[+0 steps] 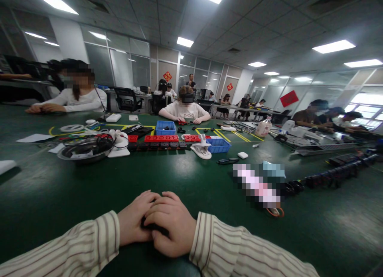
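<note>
Btwn our L hand [135, 219] & R hand [173, 225] we see a dark patch [156, 226]; can't tell if it's an obj. or shadow. Our R hand lies over the L, both low on the near side of the green counter [119, 175]. R fingers [163, 208] sit close together, bent across the L hand; L fingers partly hidden, so we can't tell if either pinches anything. Our striped sleeves [72, 245] end at the wrists.

To the R, well apart: pixelated pink item [257, 183] near an orange loop [279, 213]. Farther out: small white case [242, 155], white clamp [201, 150], red module row [161, 138], 2 blue bins [220, 146]. Off L, metal bowl [64, 155] w/ black cables [97, 143]. Opposite us, a co-worker [187, 109] in a pale top.
</note>
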A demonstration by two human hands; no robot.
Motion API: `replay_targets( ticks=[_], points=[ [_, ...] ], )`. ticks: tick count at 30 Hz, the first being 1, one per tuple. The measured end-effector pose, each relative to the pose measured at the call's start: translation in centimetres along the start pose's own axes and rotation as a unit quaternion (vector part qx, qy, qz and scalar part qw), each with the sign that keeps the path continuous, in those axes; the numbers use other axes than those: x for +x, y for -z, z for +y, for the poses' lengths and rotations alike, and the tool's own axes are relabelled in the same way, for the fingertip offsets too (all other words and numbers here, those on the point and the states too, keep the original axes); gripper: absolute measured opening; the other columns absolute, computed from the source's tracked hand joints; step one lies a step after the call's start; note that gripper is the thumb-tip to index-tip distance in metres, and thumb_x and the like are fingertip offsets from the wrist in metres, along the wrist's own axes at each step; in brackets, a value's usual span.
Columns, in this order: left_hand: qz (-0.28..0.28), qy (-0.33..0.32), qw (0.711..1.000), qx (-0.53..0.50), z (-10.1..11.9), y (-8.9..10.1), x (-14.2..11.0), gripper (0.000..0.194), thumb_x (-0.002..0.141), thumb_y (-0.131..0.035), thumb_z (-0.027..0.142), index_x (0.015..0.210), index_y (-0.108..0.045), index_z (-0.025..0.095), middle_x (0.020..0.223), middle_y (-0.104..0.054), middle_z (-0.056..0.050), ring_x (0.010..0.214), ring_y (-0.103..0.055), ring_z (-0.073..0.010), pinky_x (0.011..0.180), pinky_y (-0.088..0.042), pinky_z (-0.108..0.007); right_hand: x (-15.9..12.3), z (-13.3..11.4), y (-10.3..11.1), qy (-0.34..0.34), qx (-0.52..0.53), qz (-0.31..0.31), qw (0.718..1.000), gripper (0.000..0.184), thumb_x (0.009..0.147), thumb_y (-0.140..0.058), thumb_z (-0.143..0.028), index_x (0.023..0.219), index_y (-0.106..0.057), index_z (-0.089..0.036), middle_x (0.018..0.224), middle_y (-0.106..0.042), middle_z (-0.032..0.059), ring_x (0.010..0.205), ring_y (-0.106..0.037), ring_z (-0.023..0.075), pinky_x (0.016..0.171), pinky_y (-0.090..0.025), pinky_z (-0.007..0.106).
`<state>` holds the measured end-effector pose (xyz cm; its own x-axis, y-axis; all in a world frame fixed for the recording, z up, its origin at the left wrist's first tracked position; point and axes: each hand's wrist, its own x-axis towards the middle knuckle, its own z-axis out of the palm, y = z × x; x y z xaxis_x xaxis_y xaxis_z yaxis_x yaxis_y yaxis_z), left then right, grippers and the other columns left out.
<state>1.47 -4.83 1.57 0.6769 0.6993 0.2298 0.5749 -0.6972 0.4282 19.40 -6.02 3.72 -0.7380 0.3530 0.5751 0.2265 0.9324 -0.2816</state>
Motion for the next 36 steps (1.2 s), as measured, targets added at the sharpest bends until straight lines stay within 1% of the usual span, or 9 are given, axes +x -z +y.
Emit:
replay_targets(
  ticks=[3, 7, 10, 15, 20, 23, 27, 31, 36],
  points=[
    [0.016, 0.008, 1.0, 0.014, -0.1, -0.1, -0.3, 0.061, 0.059, -0.069, 0.036, 0.115, -0.051, 0.022, 0.117, -0.055, -0.007, 0.111, -0.049, -0.0311, 0.108, -0.018, -0.057, 0.0, -0.2, 0.2, -0.034, -0.011, 0.029, 0.999, 0.029, 0.075, -0.053, -0.035, 0.1, -0.05, -0.02, 0.104, -0.062, 0.0049, 0.102, -0.052, 0.0194, 0.098, -0.029, 0.038],
    [0.035, 0.033, 0.998, 0.03, 0.4, -0.1, -0.5, 0.073, 0.054, -0.076, 0.046, 0.116, -0.048, 0.021, 0.115, -0.055, -0.01, 0.111, -0.049, -0.0336, 0.106, -0.016, -0.062, 0.0, -0.3, 0.2, -0.133, -0.051, 0.052, 0.988, 0.036, 0.08, -0.054, -0.049, 0.095, -0.051, -0.017, 0.094, -0.058, 0.0069, 0.087, -0.051, 0.0206, 0.081, -0.037, 0.035],
    [0.04, 0.048, 0.997, 0.033, 1.0, 0.0, -0.4, 0.061, 0.055, -0.076, 0.045, 0.106, -0.053, 0.021, 0.106, -0.058, -0.008, 0.104, -0.052, -0.0312, 0.105, -0.018, -0.062, 0.1, -0.3, 0.0, -0.173, -0.083, 0.022, 0.981, 0.034, 0.079, -0.056, -0.051, 0.085, -0.053, -0.017, 0.083, -0.054, 0.0036, 0.079, -0.048, 0.0189, 0.074, -0.037, 0.033],
    [0.022, 0.045, 0.999, 0.015, 1.4, 0.4, -0.1, 0.028, 0.061, -0.066, 0.029, 0.086, -0.057, 0.021, 0.091, -0.057, -0.002, 0.093, -0.055, -0.0246, 0.106, -0.023, -0.055, 0.2, 0.0, -0.1, -0.153, -0.082, -0.017, 0.985, 0.022, 0.071, -0.066, -0.033, 0.08, -0.053, -0.017, 0.08, -0.054, 0.0016, 0.077, -0.048, 0.0168, 0.072, -0.036, 0.03],
    [-0.007, 0.012, 1.0, -0.02, 0.8, 0.6, 0.1, 0.02, 0.06, -0.062, 0.02, 0.08, -0.059, 0.02, 0.096, -0.056, -0.003, 0.093, -0.054, -0.0231, 0.093, -0.043, -0.038, 0.2, 0.1, -0.1, -0.102, -0.059, -0.034, 0.992, 0.011, 0.066, -0.058, -0.02, 0.077, -0.055, -0.019, 0.078, -0.061, -0.0001, 0.08, -0.052, 0.0158, 0.077, -0.036, 0.03],
    [-0.018, -0.007, 0.999, -0.03, 0.5, 0.5, 0.2, 0.028, 0.06, -0.063, 0.019, 0.089, -0.062, 0.021, 0.103, -0.058, -0.002, 0.096, -0.055, -0.0231, 0.087, -0.046, -0.031, 0.1, 0.0, 0.0, -0.056, -0.032, -0.031, 0.997, 0.01, 0.065, -0.052, -0.017, 0.075, -0.054, -0.02, 0.077, -0.066, -0.0022, 0.088, -0.055, 0.0158, 0.092, -0.032, 0.034],
    [-0.002, -0.011, 1.0, -0.009, 0.2, 0.1, -0.1, 0.056, 0.061, -0.065, 0.024, 0.115, -0.053, 0.023, 0.118, -0.056, -0.004, 0.11, -0.051, -0.0286, 0.103, -0.033, -0.046, 0.0, -0.2, 0.3, -0.025, -0.002, 0.022, 0.999, 0.019, 0.071, -0.051, -0.026, 0.089, -0.055, -0.021, 0.094, -0.067, 0.0002, 0.101, -0.052, 0.0178, 0.103, -0.023, 0.038],
    [0.03, 0.012, 0.999, 0.023, 0.2, -0.4, -0.5, 0.065, 0.06, -0.071, 0.04, 0.118, -0.049, 0.022, 0.118, -0.055, -0.008, 0.113, -0.049, -0.0332, 0.106, -0.019, -0.061, -0.1, -0.1, 0.2, -0.07, -0.025, 0.076, 0.994, 0.033, 0.08, -0.048, -0.047, 0.094, -0.054, -0.017, 0.095, -0.061, 0.0064, 0.09, -0.051, 0.0198, 0.087, -0.035, 0.037],
    [0.047, 0.038, 0.998, 0.036, 0.7, -0.6, -0.6, 0.078, 0.051, -0.078, 0.049, 0.117, -0.047, 0.022, 0.113, -0.056, -0.009, 0.11, -0.05, -0.0343, 0.105, -0.017, -0.063, -0.1, 0.1, -0.4, -0.17, -0.087, 0.068, 0.979, 0.044, 0.08, -0.049, -0.061, 0.083, -0.053, -0.017, 0.081, -0.054, 0.0037, 0.077, -0.047, 0.0184, 0.074, -0.036, 0.034]
  ],
)
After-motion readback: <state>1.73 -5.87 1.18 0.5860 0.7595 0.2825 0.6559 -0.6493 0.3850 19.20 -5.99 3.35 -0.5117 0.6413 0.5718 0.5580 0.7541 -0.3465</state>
